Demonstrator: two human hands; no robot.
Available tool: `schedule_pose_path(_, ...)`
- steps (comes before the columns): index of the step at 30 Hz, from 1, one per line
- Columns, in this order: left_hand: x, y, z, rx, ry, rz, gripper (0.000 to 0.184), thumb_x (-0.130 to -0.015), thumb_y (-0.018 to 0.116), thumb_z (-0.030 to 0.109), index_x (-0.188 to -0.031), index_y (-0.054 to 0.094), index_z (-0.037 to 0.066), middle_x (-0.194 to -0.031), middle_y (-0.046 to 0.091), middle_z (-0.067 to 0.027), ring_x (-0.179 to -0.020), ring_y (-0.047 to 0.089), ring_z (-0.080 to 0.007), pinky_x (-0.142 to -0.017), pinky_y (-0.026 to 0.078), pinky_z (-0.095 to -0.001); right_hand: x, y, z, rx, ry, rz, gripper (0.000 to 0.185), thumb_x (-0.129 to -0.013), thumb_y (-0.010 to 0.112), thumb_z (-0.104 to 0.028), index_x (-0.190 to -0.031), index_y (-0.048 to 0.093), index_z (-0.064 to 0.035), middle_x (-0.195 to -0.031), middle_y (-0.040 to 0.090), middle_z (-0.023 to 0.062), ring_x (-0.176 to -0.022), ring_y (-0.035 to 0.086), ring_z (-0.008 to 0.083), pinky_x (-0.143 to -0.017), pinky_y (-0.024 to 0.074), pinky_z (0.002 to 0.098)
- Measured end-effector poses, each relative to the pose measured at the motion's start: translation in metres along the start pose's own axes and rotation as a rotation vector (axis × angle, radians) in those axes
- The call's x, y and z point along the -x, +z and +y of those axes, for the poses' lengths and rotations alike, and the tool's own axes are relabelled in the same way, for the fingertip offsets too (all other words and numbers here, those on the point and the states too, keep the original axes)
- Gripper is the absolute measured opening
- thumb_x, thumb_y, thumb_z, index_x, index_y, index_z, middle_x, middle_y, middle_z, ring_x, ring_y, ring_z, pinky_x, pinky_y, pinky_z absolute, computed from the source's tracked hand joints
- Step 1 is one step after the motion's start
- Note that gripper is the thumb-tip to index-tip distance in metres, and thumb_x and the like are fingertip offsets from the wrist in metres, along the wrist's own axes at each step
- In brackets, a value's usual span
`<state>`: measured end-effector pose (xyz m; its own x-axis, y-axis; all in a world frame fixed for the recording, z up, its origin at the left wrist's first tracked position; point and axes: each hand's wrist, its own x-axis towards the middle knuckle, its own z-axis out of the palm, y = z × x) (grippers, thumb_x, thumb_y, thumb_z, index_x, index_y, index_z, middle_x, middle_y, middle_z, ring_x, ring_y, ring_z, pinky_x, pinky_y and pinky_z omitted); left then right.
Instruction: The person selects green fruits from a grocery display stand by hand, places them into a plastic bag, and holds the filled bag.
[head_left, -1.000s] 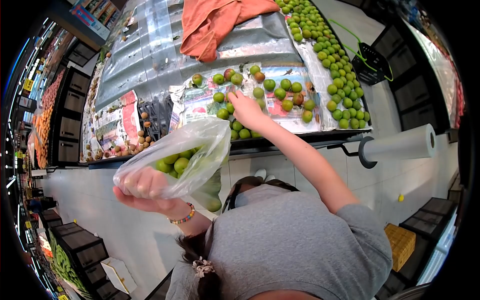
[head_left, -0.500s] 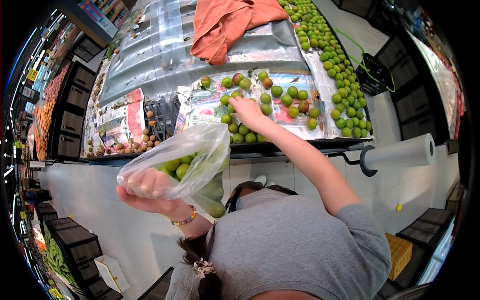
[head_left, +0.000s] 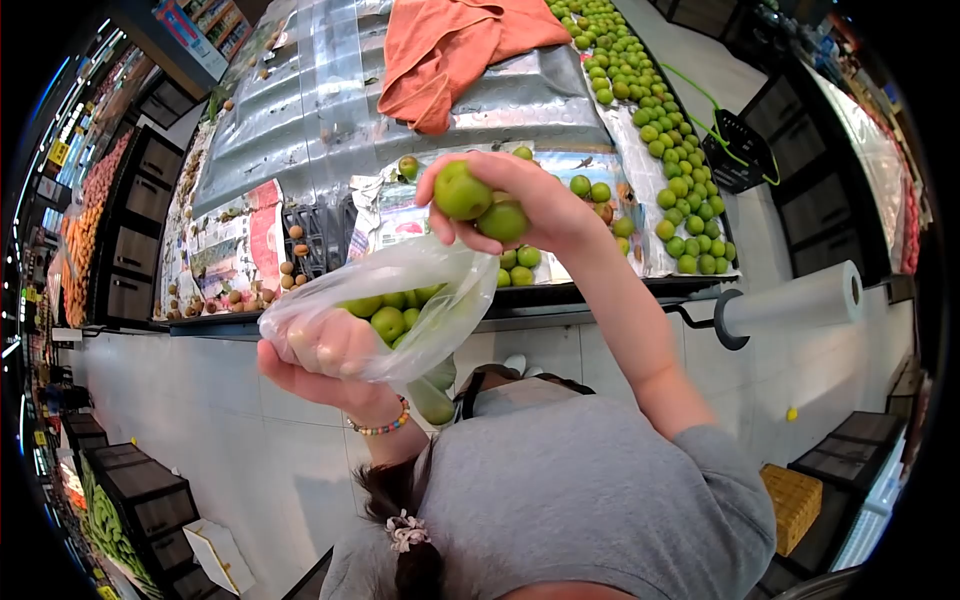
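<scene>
Holding, right grip [head_left: 540,205]: curled round 2 green fruits [head_left: 462,190]; I'd cup both snugly.
Left grip [head_left: 328,358]: closed on plastic bag [head_left: 470,272]; I'd spread its mouth wide.

Illumination is bright and largely even; specular glare appears on the plastic bag [head_left: 468,275] and the clear sheeting [head_left: 330,110]. A soft shadow falls on the tiled floor [head_left: 235,410]. Wide-angle distortion curves the left-hand cabinets [head_left: 135,230], with blurred detail and black corners at the periphery.
</scene>
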<state>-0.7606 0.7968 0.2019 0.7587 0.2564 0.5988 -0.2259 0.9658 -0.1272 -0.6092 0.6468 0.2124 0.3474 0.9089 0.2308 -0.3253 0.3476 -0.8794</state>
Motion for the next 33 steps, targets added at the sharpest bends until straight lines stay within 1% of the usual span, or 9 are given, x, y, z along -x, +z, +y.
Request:
schedule_pose_path(4, -0.006, -0.002, -0.009, 0.063, -0.002, 0.025, 0.039, -0.089, 0.047, 0.02, -0.058, 0.023, 0.015, -0.046, 0.021, 0.0064, -0.038, 0.011, -0.0031, -0.036, 0.009, -0.0234, -0.005, 0.018, 0.003, 0.159, 0.197, -0.112, 0.045, -0.096, 0.032, -0.039, -0.1, 0.057, -0.0019, -0.076, 0.06, 0.008, -0.047, 0.046, 0.0075, -0.037, 0.0306, 0.0186)
schedule_pose_path(8, -0.004, -0.008, -0.006, 0.101, -0.044, 0.023, 0.04, -0.089, 0.047, 0.019, -0.058, 0.022, 0.015, -0.046, 0.022, 0.0061, -0.037, 0.011, -0.0033, -0.036, 0.009, -0.0235, 0.007, -0.002, 0.015, -0.116, 0.202, 0.157, 0.045, -0.095, 0.034, -0.042, -0.101, 0.055, -0.0026, -0.068, 0.055, 0.004, -0.047, 0.047, 0.0072, -0.037, 0.0305, 0.0192)
schedule_pose_path(10, -0.003, -0.009, -0.007, 0.116, -0.057, 0.019, 0.039, -0.088, 0.048, 0.016, -0.059, 0.022, 0.016, -0.048, 0.021, 0.0071, -0.038, 0.012, -0.0023, -0.036, 0.009, -0.0225, 0.02, -0.031, 0.02, 0.141, 0.146, 0.394, 0.045, -0.094, 0.034, -0.044, -0.097, 0.055, -0.0049, -0.068, 0.051, 0.0021, -0.046, 0.044, 0.0065, -0.04, 0.0317, 0.0186)
schedule_pose_path(13, 0.0, -0.007, -0.008, 0.122, -0.062, 0.027, 0.038, -0.086, 0.048, 0.01, -0.061, 0.021, 0.019, -0.05, 0.02, 0.0095, -0.039, 0.013, 0.0001, -0.037, 0.008, -0.0204, 0.044, -0.118, 0.075, 0.772, 0.306, 0.768, 0.028, -0.085, 0.057, -0.032, -0.098, 0.056, -0.007, -0.07, 0.056, 0.0025, -0.061, 0.054, 0.0115, -0.056, 0.0438, 0.0254)
schedule_pose_path(19, 0.0, -0.01, -0.013, 0.138, -0.066, 0.032, 0.038, -0.086, 0.048, 0.009, -0.061, 0.021, 0.019, -0.051, 0.02, 0.0096, -0.039, 0.013, 0.0003, -0.037, 0.008, -0.0208, 0.056, -0.107, 0.119, 1.351, 0.386, 0.549, 0.035, -0.073, 0.066, -0.015, -0.106, 0.055, -0.0118, -0.102, 0.052, 0.0125, -0.099, 0.053, 0.0297, -0.082, 0.0443, 0.0378)
schedule_pose_path(24, 0.002, -0.005, -0.008, 0.114, -0.049, 0.009, 0.037, -0.086, 0.047, 0.01, -0.062, 0.022, 0.02, -0.051, 0.02, 0.0099, -0.04, 0.013, 0.0007, -0.037, 0.008, -0.021, 0.052, -0.095, 0.113, 1.102, -0.145, 0.867, 0.02, -0.079, 0.06, -0.014, -0.096, 0.057, -0.0036, -0.094, 0.058, 0.0096, -0.087, 0.059, 0.0216, -0.072, 0.0468, 0.0326)
schedule_pose_path(27, 0.002, -0.006, -0.01, 0.11, -0.056, 0.023, 0.036, -0.086, 0.047, 0.011, -0.062, 0.022, 0.02, -0.052, 0.021, 0.0103, -0.04, 0.014, 0.0012, -0.038, 0.008, -0.0208, 0.036, -0.015, 0.035, 0.49, -0.118, 0.628, 0.013, -0.086, 0.053, -0.016, -0.085, 0.055, -0.0036, -0.079, 0.058, -0.0019, -0.061, 0.049, 0.0024, -0.054, 0.0392, 0.018)
schedule_pose_path(30, 0.002, -0.007, -0.012, 0.116, -0.04, 0.021, 0.036, -0.087, 0.047, 0.013, -0.062, 0.022, 0.02, -0.052, 0.022, 0.0107, -0.041, 0.014, 0.0016, -0.038, 0.008, -0.0206, 0.015, 0.033, 0.026, 0.792, -0.138, 0.129, 0.016, -0.081, 0.058, -0.017, -0.08, 0.058, -0.0004, -0.072, 0.06, 0.0069, -0.065, 0.056, 0.0144, -0.065, 0.0451, 0.0274)
schedule_pose_path(33, 0.001, -0.006, -0.012, 0.126, -0.032, -0.003, 0.036, -0.087, 0.047, 0.015, -0.062, 0.022, 0.02, -0.052, 0.022, 0.0109, -0.041, 0.014, 0.0018, -0.038, 0.008, -0.0205, 0.004, 0.037, 0.055, 0.958, 0.241, -0.105, 0.021, -0.078, 0.06, -0.018, -0.087, 0.059, 0.0008, -0.08, 0.063, 0.0125, -0.077, 0.061, 0.0264, -0.071, 0.0469, 0.0347)
